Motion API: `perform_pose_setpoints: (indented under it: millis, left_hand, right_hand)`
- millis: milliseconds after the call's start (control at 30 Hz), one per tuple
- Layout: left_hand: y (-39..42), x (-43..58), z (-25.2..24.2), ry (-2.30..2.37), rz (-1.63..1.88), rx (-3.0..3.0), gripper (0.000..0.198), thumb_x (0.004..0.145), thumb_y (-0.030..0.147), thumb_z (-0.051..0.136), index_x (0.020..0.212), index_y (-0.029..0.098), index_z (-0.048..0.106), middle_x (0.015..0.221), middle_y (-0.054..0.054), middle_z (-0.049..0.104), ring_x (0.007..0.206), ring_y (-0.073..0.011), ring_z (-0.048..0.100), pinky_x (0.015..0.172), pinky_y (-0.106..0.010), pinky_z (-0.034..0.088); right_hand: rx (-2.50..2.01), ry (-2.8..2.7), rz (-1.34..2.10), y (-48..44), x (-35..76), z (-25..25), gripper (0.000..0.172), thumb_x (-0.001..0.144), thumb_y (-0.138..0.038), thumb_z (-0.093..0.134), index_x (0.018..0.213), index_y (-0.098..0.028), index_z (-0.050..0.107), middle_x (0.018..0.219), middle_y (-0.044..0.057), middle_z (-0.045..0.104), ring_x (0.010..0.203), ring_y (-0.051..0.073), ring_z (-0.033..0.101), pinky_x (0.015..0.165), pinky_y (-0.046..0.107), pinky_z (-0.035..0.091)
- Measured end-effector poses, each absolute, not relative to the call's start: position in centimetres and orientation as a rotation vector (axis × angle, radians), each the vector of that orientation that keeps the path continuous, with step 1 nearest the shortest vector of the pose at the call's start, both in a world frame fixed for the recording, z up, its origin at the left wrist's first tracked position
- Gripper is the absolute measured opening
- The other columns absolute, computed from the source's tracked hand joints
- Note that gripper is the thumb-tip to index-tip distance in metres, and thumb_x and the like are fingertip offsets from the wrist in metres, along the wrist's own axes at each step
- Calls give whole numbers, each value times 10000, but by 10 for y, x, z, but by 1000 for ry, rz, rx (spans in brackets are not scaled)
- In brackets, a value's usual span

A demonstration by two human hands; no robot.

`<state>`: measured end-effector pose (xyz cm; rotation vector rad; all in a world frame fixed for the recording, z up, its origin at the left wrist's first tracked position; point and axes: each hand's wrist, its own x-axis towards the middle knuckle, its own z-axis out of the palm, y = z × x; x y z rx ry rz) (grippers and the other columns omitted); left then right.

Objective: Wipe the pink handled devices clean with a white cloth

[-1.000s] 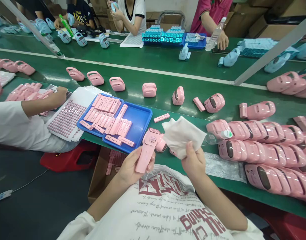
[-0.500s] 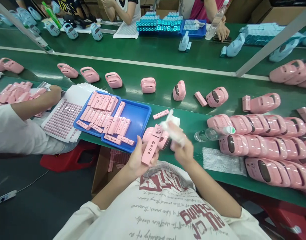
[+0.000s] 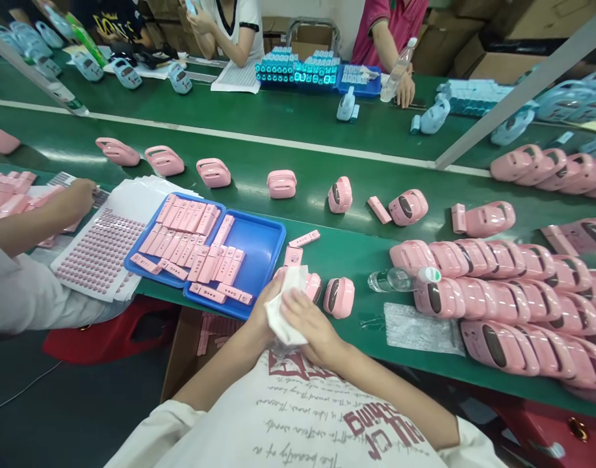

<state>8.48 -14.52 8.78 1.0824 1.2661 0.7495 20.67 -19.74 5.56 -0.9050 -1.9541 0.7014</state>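
Note:
In front of my chest, my left hand [image 3: 264, 312] is closed around a pink rectangular piece [image 3: 293, 256] whose top end, with a round mark, sticks out. A white cloth [image 3: 286, 317] covers most of that piece. My right hand [image 3: 311, 323] presses the cloth down onto it, fingers together. Just beyond my hands stands a pink rounded housing [image 3: 345, 297] with a dark oval window, and a second one is partly hidden. A loose pink piece [image 3: 304, 238] with small dark marks lies above them. To the left, blue trays [image 3: 259, 242] hold several similar pieces.
Rows of pink housings [image 3: 487, 300] fill the right side, beside a plastic bottle [image 3: 392, 280] and a clear bag [image 3: 423, 329]. Sticker sheets [image 3: 100, 250] lie left, near a co-worker's arm [image 3: 49, 211]. More housings line the green belt [image 3: 239, 146]. People sit opposite.
My right hand has come left and down, bringing the cloth onto the pink piece in my left hand. The camera view has shifted slightly.

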Motion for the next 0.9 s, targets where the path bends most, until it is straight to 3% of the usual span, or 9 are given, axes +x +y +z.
perform_pose_setpoints:
  millis: [100, 200, 267, 333, 467, 567, 667, 767, 900]
  left_hand:
    - [-131, 94, 78, 1162, 816, 1053, 422, 921, 380, 449, 1128, 92, 680, 976, -94, 725, 961, -195, 660, 841, -274, 519]
    - [-118, 100, 65, 1124, 758, 1267, 435, 900, 347, 489, 1270, 150, 604, 1078, -106, 647, 1134, -235, 566, 1029, -352, 415]
    - [-110, 101, 56, 1150, 653, 1445, 506, 894, 334, 469, 1362, 148, 517, 1091, -121, 579, 1085, -248, 562, 1023, -390, 413]
    - [-103, 101, 51, 1169, 538, 1567, 608, 869, 332, 493, 1446, 163, 401, 1111, -121, 524, 1009, -242, 574, 977, -400, 443]
    - [-93, 94, 48, 1155, 418, 1683, 690, 860, 375, 500, 1494, 200, 293, 1166, -116, 468, 951, -218, 584, 920, -388, 476]
    - [-92, 81, 46, 1148, 436, 1650, 610, 857, 365, 492, 1439, 212, 392, 1216, -118, 473, 985, -206, 584, 954, -382, 470]
    - [-94, 59, 39, 1227, 506, 1504, 496, 831, 380, 533, 1299, 221, 554, 1246, -126, 518, 987, -218, 597, 916, -374, 498]
    - [-94, 34, 27, 1315, 635, 1269, 464, 815, 436, 546, 1209, 202, 616, 1130, -117, 609, 837, -208, 616, 747, -342, 538]
    - [-98, 7, 14, 1475, 715, 1085, 501, 746, 502, 621, 1149, 205, 639, 1042, -90, 657, 858, -228, 629, 766, -350, 539]
  right_hand:
    - [-1248, -1408, 896, -183, 202, 47, 510, 976, -382, 346, 1449, -196, 384, 1478, 116, 450, 1437, 202, 300, 1172, 443, 283]
    - [-1383, -803, 1115, -158, 194, 45, 554, 918, -561, 412, 1286, -171, 550, 1246, 120, 652, 1240, 219, 564, 1054, 379, 458]
    - [-1361, -571, 1252, -138, 194, 44, 569, 872, -617, 460, 1177, -158, 605, 1047, 104, 726, 1029, 223, 679, 895, 341, 557]
    - [-1384, -542, 1310, -114, 200, 42, 558, 858, -618, 484, 1120, -144, 621, 966, 91, 737, 915, 218, 702, 796, 316, 576]
    - [-1838, -902, 1189, -42, 233, 32, 555, 961, -519, 287, 1056, -99, 636, 990, 120, 730, 915, 216, 695, 737, 282, 555]
    - [-2027, -1051, 1055, 26, 261, 20, 443, 989, -403, 327, 1122, -94, 616, 1120, 145, 696, 1066, 224, 646, 866, 293, 512]
    - [-2200, -1161, 899, 81, 280, 13, 378, 973, -382, 442, 1177, -97, 584, 1173, 158, 655, 1132, 245, 603, 970, 396, 466]
    - [-2343, -1257, 777, 114, 290, 8, 345, 935, -378, 541, 1186, -143, 576, 1188, 103, 622, 1069, 222, 615, 933, 457, 500]
    - [-2396, -1411, 672, 147, 296, 4, 328, 920, -363, 570, 1191, -178, 576, 1223, 90, 592, 1046, 207, 607, 894, 427, 525]
